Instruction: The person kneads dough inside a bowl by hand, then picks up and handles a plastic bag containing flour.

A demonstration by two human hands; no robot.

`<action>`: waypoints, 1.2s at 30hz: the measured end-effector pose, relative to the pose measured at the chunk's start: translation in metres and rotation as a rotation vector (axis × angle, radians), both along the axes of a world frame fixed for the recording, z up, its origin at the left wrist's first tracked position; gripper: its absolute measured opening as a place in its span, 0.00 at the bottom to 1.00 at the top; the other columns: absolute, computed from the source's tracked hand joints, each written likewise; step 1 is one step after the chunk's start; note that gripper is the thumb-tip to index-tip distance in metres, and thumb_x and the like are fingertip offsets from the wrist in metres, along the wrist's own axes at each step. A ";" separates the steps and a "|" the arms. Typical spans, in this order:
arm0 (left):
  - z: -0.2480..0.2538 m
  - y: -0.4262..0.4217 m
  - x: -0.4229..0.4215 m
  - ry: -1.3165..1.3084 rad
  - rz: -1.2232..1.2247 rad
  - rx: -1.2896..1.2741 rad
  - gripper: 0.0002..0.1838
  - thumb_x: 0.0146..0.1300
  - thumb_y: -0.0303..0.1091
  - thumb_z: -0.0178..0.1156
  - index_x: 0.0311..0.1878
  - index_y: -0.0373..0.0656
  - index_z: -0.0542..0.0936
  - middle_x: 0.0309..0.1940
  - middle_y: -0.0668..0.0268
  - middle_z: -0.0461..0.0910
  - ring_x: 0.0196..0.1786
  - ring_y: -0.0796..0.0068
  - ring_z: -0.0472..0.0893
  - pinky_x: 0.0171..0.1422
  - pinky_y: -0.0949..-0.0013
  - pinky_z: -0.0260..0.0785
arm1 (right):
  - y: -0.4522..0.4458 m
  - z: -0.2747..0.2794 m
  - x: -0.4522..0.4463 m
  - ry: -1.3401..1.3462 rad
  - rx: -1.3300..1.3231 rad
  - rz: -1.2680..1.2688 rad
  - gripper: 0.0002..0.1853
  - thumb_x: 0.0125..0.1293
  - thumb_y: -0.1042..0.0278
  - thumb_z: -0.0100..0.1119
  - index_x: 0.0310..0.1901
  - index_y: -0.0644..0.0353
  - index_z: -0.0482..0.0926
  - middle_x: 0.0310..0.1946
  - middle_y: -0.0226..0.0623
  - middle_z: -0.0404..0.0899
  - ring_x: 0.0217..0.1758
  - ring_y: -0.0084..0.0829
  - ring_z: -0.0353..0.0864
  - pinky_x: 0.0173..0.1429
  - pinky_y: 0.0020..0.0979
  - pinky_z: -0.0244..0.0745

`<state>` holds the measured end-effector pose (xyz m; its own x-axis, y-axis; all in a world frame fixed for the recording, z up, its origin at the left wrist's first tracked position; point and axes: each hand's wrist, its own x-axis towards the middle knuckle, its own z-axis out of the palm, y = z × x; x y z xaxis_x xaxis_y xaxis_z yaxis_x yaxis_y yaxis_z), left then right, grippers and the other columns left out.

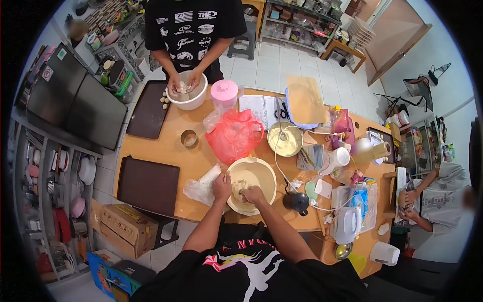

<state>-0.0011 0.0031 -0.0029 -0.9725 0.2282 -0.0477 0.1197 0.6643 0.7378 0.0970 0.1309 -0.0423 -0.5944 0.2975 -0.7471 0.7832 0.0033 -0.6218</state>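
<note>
A cream-coloured bowl stands on the table right in front of me, with pale, sticky dough inside it. My left hand is closed at the bowl's left rim, its fingers curled over the edge. Inside the bowl, my right hand is closed on some of the dough; its fingertips are partly hidden. A clear plastic bag lies just left of the bowl. Behind the bowl sits a red plastic bag. To the back right, a metal bowl holds a pale yellow mixture.
Dark baking trays lie on the left side. Across the table, a person's hands work dough over a white bowl, beside small dough balls. A black grinder-like appliance, its white cable and a clear jug crowd the right. Another person stands far right.
</note>
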 end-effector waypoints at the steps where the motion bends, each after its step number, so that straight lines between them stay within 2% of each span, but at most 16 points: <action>1: 0.004 0.004 -0.006 -0.001 0.004 0.015 0.22 0.69 0.48 0.54 0.27 0.38 0.76 0.24 0.47 0.78 0.31 0.39 0.77 0.36 0.44 0.66 | 0.002 0.011 -0.002 0.051 -0.066 -0.001 0.13 0.63 0.61 0.58 0.39 0.64 0.83 0.25 0.39 0.82 0.27 0.29 0.85 0.28 0.29 0.77; 3: 0.002 0.004 -0.006 0.039 -0.003 0.030 0.22 0.69 0.48 0.54 0.27 0.38 0.76 0.24 0.47 0.78 0.31 0.39 0.77 0.35 0.44 0.66 | -0.002 0.043 0.009 0.138 -0.205 -0.007 0.13 0.65 0.62 0.56 0.42 0.64 0.81 0.26 0.38 0.81 0.27 0.28 0.84 0.28 0.28 0.76; 6: 0.000 0.003 -0.006 0.048 -0.012 0.049 0.22 0.69 0.48 0.54 0.27 0.38 0.76 0.24 0.47 0.78 0.30 0.39 0.77 0.35 0.45 0.66 | 0.006 0.132 0.010 0.052 -0.316 -0.018 0.15 0.65 0.61 0.57 0.46 0.64 0.80 0.28 0.38 0.80 0.29 0.26 0.82 0.31 0.28 0.76; 9: -0.004 0.003 -0.007 0.062 -0.018 0.021 0.22 0.69 0.48 0.55 0.27 0.38 0.76 0.24 0.47 0.78 0.31 0.39 0.77 0.36 0.44 0.66 | 0.030 0.085 0.004 0.185 0.052 0.009 0.14 0.65 0.63 0.57 0.49 0.60 0.80 0.26 0.38 0.79 0.31 0.25 0.82 0.34 0.29 0.76; 10: -0.005 0.003 -0.007 0.073 -0.019 0.004 0.22 0.69 0.48 0.55 0.27 0.38 0.76 0.24 0.47 0.78 0.31 0.39 0.77 0.36 0.44 0.66 | 0.038 0.066 -0.002 0.213 0.350 0.083 0.16 0.65 0.59 0.56 0.48 0.58 0.82 0.30 0.44 0.83 0.38 0.34 0.85 0.41 0.35 0.78; 13: -0.002 0.002 -0.008 0.000 -0.019 0.004 0.22 0.69 0.48 0.55 0.27 0.38 0.77 0.24 0.47 0.78 0.31 0.40 0.78 0.36 0.44 0.67 | 0.041 0.046 -0.016 0.143 0.478 0.158 0.21 0.66 0.52 0.54 0.45 0.62 0.83 0.36 0.51 0.84 0.44 0.46 0.85 0.50 0.42 0.77; 14: -0.002 0.002 -0.007 0.023 -0.016 0.002 0.22 0.68 0.48 0.55 0.27 0.38 0.77 0.24 0.47 0.79 0.31 0.40 0.78 0.37 0.44 0.67 | 0.035 0.036 -0.022 0.123 0.481 0.166 0.26 0.65 0.46 0.51 0.42 0.65 0.84 0.42 0.56 0.83 0.48 0.52 0.82 0.57 0.46 0.73; 17: -0.004 0.005 -0.006 0.074 -0.003 0.016 0.22 0.68 0.47 0.55 0.27 0.38 0.77 0.25 0.47 0.79 0.31 0.40 0.78 0.37 0.45 0.67 | 0.010 0.052 -0.041 0.058 0.611 0.358 0.21 0.64 0.51 0.54 0.45 0.61 0.83 0.46 0.55 0.82 0.54 0.50 0.80 0.59 0.45 0.72; 20: 0.000 0.006 -0.007 0.086 0.013 0.035 0.23 0.68 0.48 0.55 0.25 0.37 0.76 0.24 0.47 0.78 0.30 0.41 0.77 0.36 0.46 0.66 | -0.004 0.063 -0.035 0.174 0.686 0.504 0.18 0.62 0.55 0.58 0.46 0.59 0.82 0.46 0.51 0.81 0.55 0.50 0.77 0.58 0.44 0.73; 23: -0.005 0.004 -0.005 0.078 0.060 0.025 0.25 0.68 0.48 0.55 0.23 0.35 0.73 0.21 0.47 0.75 0.27 0.42 0.75 0.34 0.47 0.64 | -0.013 0.095 -0.019 0.369 0.812 0.582 0.16 0.59 0.58 0.61 0.45 0.57 0.80 0.43 0.47 0.80 0.53 0.48 0.77 0.55 0.44 0.73; 26: -0.003 0.004 -0.007 0.057 0.088 0.032 0.24 0.68 0.48 0.57 0.23 0.36 0.73 0.20 0.47 0.74 0.27 0.41 0.74 0.33 0.47 0.63 | -0.022 0.103 0.010 0.551 0.938 0.596 0.14 0.58 0.61 0.62 0.44 0.57 0.80 0.39 0.44 0.79 0.49 0.46 0.77 0.53 0.45 0.73; 29: -0.007 -0.001 -0.009 0.060 0.074 0.058 0.23 0.67 0.47 0.58 0.24 0.37 0.74 0.21 0.47 0.75 0.27 0.40 0.75 0.33 0.46 0.64 | -0.019 0.118 0.032 0.651 0.802 0.481 0.11 0.58 0.63 0.60 0.42 0.54 0.79 0.44 0.42 0.77 0.53 0.45 0.74 0.53 0.46 0.72; 32: -0.008 -0.002 -0.009 0.064 0.065 0.087 0.23 0.67 0.47 0.58 0.24 0.37 0.74 0.21 0.47 0.75 0.27 0.41 0.75 0.33 0.46 0.64 | -0.010 0.140 0.047 0.570 0.863 0.658 0.08 0.60 0.65 0.57 0.37 0.57 0.80 0.40 0.44 0.79 0.49 0.45 0.78 0.49 0.46 0.75; 35: 0.002 -0.001 -0.006 0.006 0.063 0.044 0.23 0.67 0.47 0.57 0.24 0.37 0.74 0.22 0.48 0.76 0.28 0.41 0.76 0.34 0.46 0.65 | -0.012 0.125 0.059 0.236 0.878 0.797 0.09 0.60 0.67 0.55 0.35 0.61 0.82 0.35 0.47 0.80 0.41 0.46 0.83 0.44 0.45 0.78; 36: 0.001 -0.001 -0.005 0.004 0.066 0.031 0.23 0.68 0.48 0.57 0.24 0.37 0.74 0.22 0.48 0.76 0.28 0.41 0.76 0.34 0.46 0.65 | -0.013 0.126 0.058 0.246 0.888 0.805 0.09 0.59 0.68 0.55 0.34 0.62 0.83 0.34 0.48 0.81 0.38 0.46 0.83 0.42 0.45 0.78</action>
